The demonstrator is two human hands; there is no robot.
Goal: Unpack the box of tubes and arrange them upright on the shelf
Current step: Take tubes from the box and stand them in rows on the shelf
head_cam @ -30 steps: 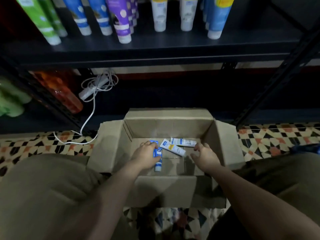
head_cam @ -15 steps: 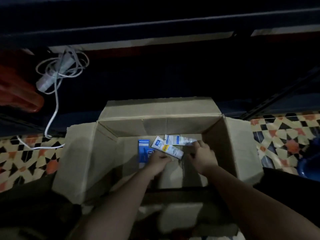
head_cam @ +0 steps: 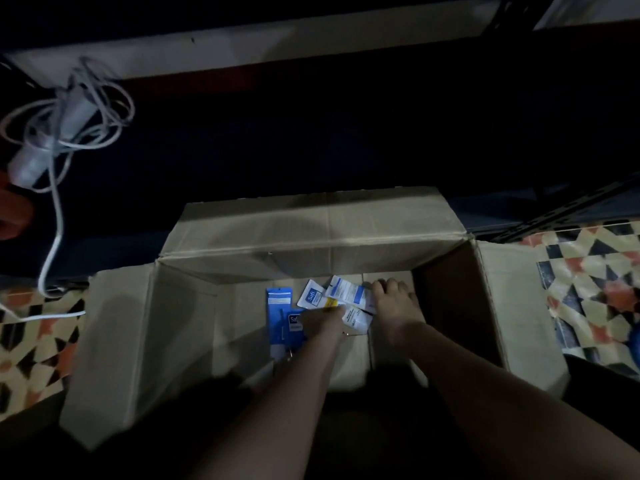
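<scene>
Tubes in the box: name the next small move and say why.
Probably close both hands on the white tubes and lift them out. The left hand and right hand already rest on them at the cardboard box bottom; a blue tube lies beside.

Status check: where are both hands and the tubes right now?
Left hand and right hand both down in cardboard box, on white tubes. Blue tube lies flat. Nothing blocking.

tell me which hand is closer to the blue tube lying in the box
Left. The left hand lies right beside the blue tube; the right hand is farther right, past the white tubes.
</scene>
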